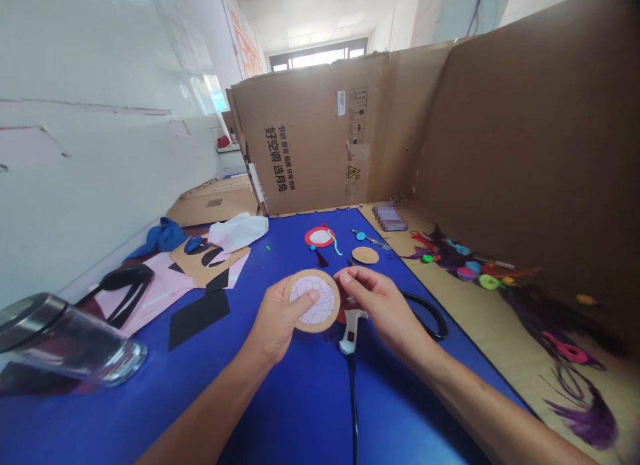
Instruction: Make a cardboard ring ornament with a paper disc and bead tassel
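My left hand (277, 321) grips a round cardboard disc (324, 307), its thumb lying across a pale lilac centre with a web of lines. Close to the disc's right edge, my right hand (376, 303) has thumb and forefinger pinched together; whatever lies between them is hidden. Below that hand a white glue gun (349, 338) with a red switch rests on the blue table, trailing a black cord (354, 398). Beyond the hands lie a plain cardboard disc (365, 255) and a red-rimmed white disc (320, 237) with a dark tassel (321, 258).
A glass bottle (85, 341) stands at the left. Black paper (199, 318), pink sheets (157, 295) and blue cloth (163, 238) lie behind it. Colourful tassels and buttons (489, 281) line the right side. Tall cardboard walls (320, 145) enclose the back and right.
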Motion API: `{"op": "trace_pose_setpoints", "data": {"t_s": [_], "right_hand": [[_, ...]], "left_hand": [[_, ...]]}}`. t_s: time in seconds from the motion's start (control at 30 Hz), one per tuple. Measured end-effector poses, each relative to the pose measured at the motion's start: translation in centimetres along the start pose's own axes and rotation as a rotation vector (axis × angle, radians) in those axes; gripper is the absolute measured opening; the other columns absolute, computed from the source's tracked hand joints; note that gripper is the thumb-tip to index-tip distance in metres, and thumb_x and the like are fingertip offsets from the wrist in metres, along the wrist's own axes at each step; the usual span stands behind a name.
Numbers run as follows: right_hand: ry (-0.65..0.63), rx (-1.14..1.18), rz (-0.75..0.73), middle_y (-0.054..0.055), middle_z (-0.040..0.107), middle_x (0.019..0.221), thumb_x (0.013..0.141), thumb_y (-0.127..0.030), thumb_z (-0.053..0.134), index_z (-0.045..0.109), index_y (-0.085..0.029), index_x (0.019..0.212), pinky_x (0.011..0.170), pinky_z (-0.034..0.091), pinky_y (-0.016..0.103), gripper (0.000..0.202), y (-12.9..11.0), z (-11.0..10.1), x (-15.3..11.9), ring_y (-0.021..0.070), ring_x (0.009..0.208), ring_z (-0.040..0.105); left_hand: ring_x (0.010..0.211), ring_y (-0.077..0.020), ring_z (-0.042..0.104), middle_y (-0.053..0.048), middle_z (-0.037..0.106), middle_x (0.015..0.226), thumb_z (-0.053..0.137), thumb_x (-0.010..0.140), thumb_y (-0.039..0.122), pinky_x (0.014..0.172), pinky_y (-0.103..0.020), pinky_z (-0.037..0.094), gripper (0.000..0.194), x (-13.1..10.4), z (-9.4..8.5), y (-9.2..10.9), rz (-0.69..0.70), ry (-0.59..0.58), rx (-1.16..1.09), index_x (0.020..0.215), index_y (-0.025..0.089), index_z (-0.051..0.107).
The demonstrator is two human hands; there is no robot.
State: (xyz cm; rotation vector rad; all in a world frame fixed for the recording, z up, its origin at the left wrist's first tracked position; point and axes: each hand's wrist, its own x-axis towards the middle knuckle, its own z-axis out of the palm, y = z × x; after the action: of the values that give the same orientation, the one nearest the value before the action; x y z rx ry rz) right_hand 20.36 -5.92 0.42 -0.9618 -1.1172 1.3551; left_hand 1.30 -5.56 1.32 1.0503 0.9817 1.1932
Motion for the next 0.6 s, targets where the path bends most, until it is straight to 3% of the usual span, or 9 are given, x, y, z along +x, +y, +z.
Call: {"op": "trace_pose_setpoints", "data": {"t_s": [0.27,0.6], "right_hand": [[-0.001,-0.086,-0.041,-0.001,0.066,0.072,0.081,-0.067,0.087,0.071,-0.020,0.082,0.061,0.050,0.029,0.049,-0.06,0.00,0.06,0.0152,0.063,0.059],[-0.007,-0.042,-0.054,0.000,0.068,0.077,0.085,-0.069,0.085,0.070,-0.020,0.083,0.067,0.051,0.030,0.051,-0.26,-0.27,0.17,0.0150,0.067,0.059]], "left_hand": [[0.085,-0.0222,0.077,-0.010,0.086,0.099,0.098,0.071,0.033,0.081,-0.033,0.064,0.043,0.06,0.12,-0.52,0.048,-0.014,0.070,0.108,0.015,0.087],[0.084,-0.0224,0.077,-0.010,0.086,0.098,0.100,0.069,0.035,0.080,-0.033,0.065,0.048,0.08,0.22,-0.42,0.025,0.009,0.047,0.109,0.013,0.086]]}}
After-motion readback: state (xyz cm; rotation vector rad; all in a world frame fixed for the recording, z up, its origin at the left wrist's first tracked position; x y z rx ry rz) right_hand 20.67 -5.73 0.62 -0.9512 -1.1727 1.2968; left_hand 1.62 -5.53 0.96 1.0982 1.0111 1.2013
